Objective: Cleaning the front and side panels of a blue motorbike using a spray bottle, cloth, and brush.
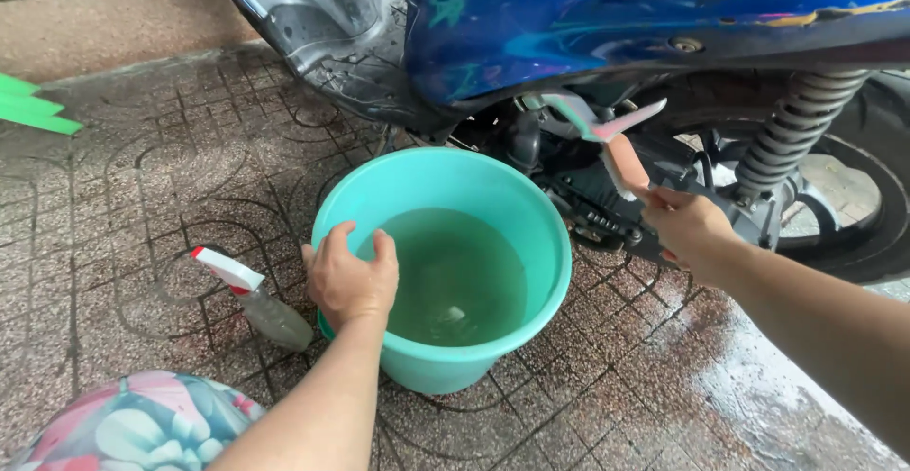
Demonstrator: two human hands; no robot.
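Scooter (607, 26) is cut off top and right; brush (607, 139) head's tucked behind the bodywork; whatever's sunk in the bucket (531, 215) is too murky to tell.

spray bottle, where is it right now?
In the head view the spray bottle lies on its side on the paved floor, lower left, just left of the teal bucket and beside the left hand gripping the bucket's rim.

Spray bottle (258, 300) on wet paving (142, 177)

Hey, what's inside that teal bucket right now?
The teal bucket holds murky greenish water with a small pale object near the bottom. The left hand covers part of the rim; the cloudy water hides anything else.
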